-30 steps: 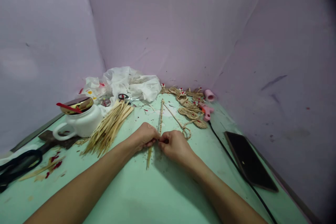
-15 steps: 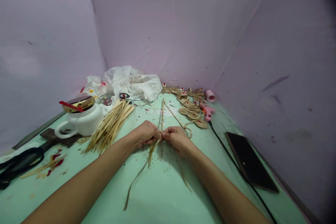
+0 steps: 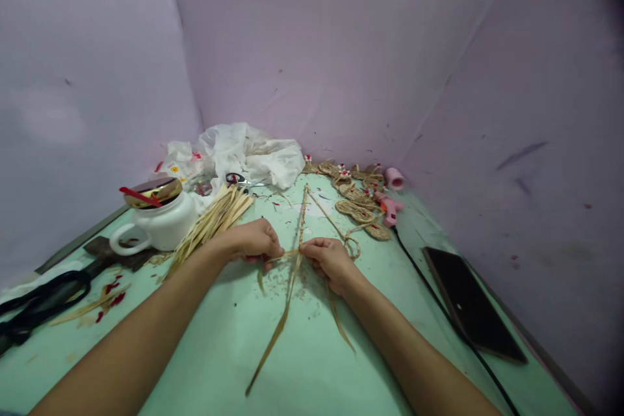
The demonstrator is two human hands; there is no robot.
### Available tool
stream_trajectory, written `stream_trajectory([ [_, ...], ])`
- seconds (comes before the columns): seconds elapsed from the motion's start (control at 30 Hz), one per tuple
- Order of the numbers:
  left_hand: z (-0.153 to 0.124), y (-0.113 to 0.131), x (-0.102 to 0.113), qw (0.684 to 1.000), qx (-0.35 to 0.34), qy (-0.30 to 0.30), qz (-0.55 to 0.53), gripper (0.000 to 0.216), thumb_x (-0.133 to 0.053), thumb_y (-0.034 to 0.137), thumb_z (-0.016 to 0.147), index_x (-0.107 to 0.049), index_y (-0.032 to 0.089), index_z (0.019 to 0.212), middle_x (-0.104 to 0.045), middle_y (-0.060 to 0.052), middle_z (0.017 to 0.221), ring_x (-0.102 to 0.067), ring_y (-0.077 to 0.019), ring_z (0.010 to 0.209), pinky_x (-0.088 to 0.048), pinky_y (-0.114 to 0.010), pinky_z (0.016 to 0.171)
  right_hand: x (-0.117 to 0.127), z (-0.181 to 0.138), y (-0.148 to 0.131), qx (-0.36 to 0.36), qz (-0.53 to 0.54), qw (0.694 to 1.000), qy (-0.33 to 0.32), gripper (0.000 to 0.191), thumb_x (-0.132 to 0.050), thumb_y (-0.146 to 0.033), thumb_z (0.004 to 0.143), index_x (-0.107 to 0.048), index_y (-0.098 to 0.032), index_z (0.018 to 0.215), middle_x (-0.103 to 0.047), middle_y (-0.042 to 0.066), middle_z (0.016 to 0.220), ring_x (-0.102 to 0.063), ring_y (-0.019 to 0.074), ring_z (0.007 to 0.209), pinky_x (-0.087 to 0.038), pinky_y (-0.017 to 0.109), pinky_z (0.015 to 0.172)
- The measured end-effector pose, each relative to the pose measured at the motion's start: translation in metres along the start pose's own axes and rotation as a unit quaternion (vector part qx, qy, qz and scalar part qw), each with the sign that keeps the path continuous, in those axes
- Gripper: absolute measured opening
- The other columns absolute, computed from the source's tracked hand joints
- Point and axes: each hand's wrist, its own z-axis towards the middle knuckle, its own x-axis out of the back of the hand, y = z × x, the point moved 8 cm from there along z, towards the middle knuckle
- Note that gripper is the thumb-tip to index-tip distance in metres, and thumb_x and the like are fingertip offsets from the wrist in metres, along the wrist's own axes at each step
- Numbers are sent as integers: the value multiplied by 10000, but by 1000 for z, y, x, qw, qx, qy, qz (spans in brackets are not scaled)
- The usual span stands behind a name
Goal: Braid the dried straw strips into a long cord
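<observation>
A thin braid of dry straw-coloured fibre (image 3: 303,218) runs from the far part of the green table (image 3: 205,351) toward me. My right hand (image 3: 329,263) pinches its near end. Closed on one loose strand, my left hand (image 3: 256,244) holds it out to the left of the braid. Another strand (image 3: 277,331) hangs free toward me between the hands, and a further one trails below my right hand. Beyond that hand, a finished length of braid (image 3: 351,247) lies in a small loop. The fingertips partly hide the braid's working end.
Left: a bundle of dry strips (image 3: 214,224), a white mug (image 3: 163,227), large dark-handled scissors (image 3: 63,292) and small scissors (image 3: 236,179). Behind lies a white plastic bag (image 3: 263,156). Right: woven fibre soles (image 3: 358,211), a pink glue gun (image 3: 390,208), its black cord and a dark phone (image 3: 472,305).
My left hand has moved left, away from my right hand, drawing a strand out sideways. Another strand now hangs straighter between them. My right hand keeps its pinch; the whole view has shifted slightly.
</observation>
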Motion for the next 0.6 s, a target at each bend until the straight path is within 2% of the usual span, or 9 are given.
stream_trajectory([
  [0.07, -1, -10, 19, 999, 30, 37, 24, 212, -559, 341, 574, -555, 143, 501, -544, -21, 439, -278, -59, 327, -191, -210, 351, 0, 0, 0, 0, 0, 1000, -3, 121, -592, -226, 563, -545, -123, 606, -353, -85, 379, -231, 21, 335, -122, 208, 379],
  [0.13, -5, -17, 48, 986, 57, 146, 58, 205, -544, 330, 585, -580, 139, 520, -554, -31, 448, -328, -75, 346, -235, -212, 375, -1, 0, 0, 0, -2, 1000, -6, 122, -591, -228, 566, -548, -122, 610, -349, -85, 381, -225, 20, 334, -119, 209, 379],
  [0.2, -18, -15, 82, 949, 44, 300, 89, 192, -518, 297, 599, -613, 134, 566, -586, -40, 506, -431, -104, 425, -293, -209, 429, -1, 0, 1, 0, -4, 1000, -8, 125, -591, -235, 568, -545, -125, 604, -349, -84, 384, -221, 21, 335, -114, 210, 378],
  [0.27, -36, -8, 107, 892, 1, 439, 107, 215, -490, 274, 618, -647, 131, 651, -622, -43, 602, -514, -133, 557, -333, -203, 503, -2, 1, 1, 3, -4, 1000, -13, 130, -592, -244, 570, -541, -128, 598, -348, -82, 388, -223, 23, 339, -109, 210, 378],
  [0.33, -47, -5, 118, 849, -27, 513, 126, 250, -472, 266, 634, -663, 139, 734, -644, -39, 688, -546, -154, 660, -350, -205, 565, -2, 1, 1, 6, -1, 1000, -17, 130, -591, -246, 571, -541, -129, 598, -349, -79, 393, -229, 24, 346, -111, 208, 379],
  [0.37, -47, -6, 119, 842, -28, 520, 141, 257, -468, 265, 638, -666, 145, 750, -648, -38, 710, -552, -162, 687, -353, -209, 584, -2, 1, 1, 8, 0, 1000, -18, 130, -591, -246, 572, -543, -129, 599, -351, -78, 395, -232, 25, 350, -115, 207, 380],
  [0.43, -39, -10, 116, 847, -13, 498, 185, 248, -471, 268, 640, -669, 164, 746, -653, -43, 728, -559, -178, 717, -353, -220, 596, -1, 1, 0, 10, -2, 1000, -16, 127, -592, -244, 574, -545, -129, 600, -360, -74, 399, -242, 27, 355, -125, 207, 381],
  [0.5, -27, -15, 111, 850, 21, 468, 241, 241, -481, 273, 638, -671, 178, 752, -656, -68, 763, -566, -205, 745, -354, -237, 595, -1, 2, 0, 10, -6, 1000, -14, 123, -590, -242, 577, -545, -129, 597, -362, -72, 397, -246, 29, 355, -132, 207, 382],
  [0.6, -17, -24, 108, 833, 84, 450, 309, 250, -485, 256, 634, -672, 178, 780, -650, -120, 827, -569, -252, 775, -360, -268, 597, -1, 2, 0, 13, -6, 1000, -14, 120, -588, -240, 579, -544, -129, 593, -360, -74, 393, -244, 29, 354, -140, 207, 383],
])
